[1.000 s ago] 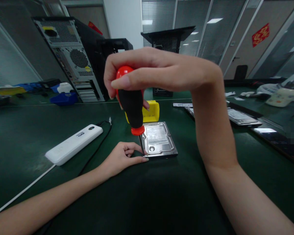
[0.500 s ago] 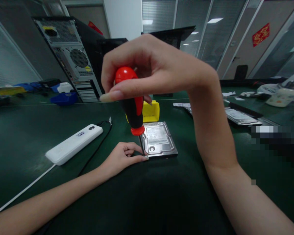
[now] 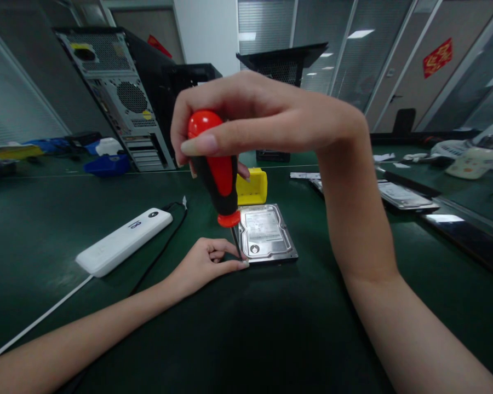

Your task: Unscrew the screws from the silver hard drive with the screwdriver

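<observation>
Hard drive: a hard drive [image 3: 267, 234] is lying flat on the green table [image 3: 271, 328], at the centre of the frame, label side up.
Screwdriver: a screwdriver [image 3: 219, 172] with a red and black handle is standing almost upright, leaning slightly, its shaft meeting the drive's near left corner.
Right hand: the right hand [image 3: 246, 117] is closing over the top of the handle from above, wrist bent, thumb pressing across the red cap; the forearm is rising from the lower right of the frame.
Left hand: the left hand [image 3: 207, 262] is resting on the table just left of the drive, fingers curled, fingertips pinching at the shaft tip beside the corner; the forearm is lying along the table toward the lower left.
Near edge: bare table is running in front of the drive and the forearms.
Left side: a white power strip [image 3: 123, 241] with its black cable is lying well apart from the left hand.
Behind: a yellow box [image 3: 252, 187] is sitting just behind the drive.
Upper left: a computer tower [image 3: 119, 93] is standing at the far table edge.
Right side: other flat drives [image 3: 402, 196] are lying at centre right, well apart.
</observation>
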Demonstrator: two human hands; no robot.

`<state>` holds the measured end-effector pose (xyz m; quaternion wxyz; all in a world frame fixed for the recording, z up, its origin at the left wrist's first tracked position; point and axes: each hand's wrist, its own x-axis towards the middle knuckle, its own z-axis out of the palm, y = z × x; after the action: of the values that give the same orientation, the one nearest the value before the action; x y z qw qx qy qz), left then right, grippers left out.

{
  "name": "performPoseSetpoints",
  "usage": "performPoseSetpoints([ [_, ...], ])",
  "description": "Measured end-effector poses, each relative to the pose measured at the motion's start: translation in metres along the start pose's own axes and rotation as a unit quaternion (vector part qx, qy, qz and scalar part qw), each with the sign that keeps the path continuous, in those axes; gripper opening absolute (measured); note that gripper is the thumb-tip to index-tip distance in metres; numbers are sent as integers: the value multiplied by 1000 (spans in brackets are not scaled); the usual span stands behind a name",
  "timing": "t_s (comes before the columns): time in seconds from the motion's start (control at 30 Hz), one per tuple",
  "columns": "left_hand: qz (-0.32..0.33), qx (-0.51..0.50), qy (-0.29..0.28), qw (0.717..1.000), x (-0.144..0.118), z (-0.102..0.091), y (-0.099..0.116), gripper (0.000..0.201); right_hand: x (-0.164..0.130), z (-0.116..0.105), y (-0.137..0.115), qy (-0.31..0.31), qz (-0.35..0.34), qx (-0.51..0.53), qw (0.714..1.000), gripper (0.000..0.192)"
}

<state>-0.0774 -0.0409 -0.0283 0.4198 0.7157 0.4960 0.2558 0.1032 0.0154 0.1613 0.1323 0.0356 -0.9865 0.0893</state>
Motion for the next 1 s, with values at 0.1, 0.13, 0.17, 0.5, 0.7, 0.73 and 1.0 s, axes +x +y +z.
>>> performPoseSetpoints([
  [0.1,10,3,1,1000,0,0,-2,25,1,0,0,7,-19,-45,999,36],
  [0.13,12,7,1,1000,1,0,-2,26,1,0,0,10,-26,-57,998,37],
  [0.17,15,9,1,1000,1,0,-3,27,1,0,0,14,-31,-67,997,37],
  [0.5,15,-4,13,1000,2,4,-3,29,5,6,-3,49,-7,-96,994,37],
  [0.7,6,-6,10,1000,2,3,-3,29,0,5,0,23,20,36,999,42],
  [0.73,3,-9,10,1000,2,3,-3,28,0,5,1,15,17,41,999,41],
  [1.0,10,-25,8,1000,3,3,-4,23,-1,2,-8,13,-17,39,999,35],
])
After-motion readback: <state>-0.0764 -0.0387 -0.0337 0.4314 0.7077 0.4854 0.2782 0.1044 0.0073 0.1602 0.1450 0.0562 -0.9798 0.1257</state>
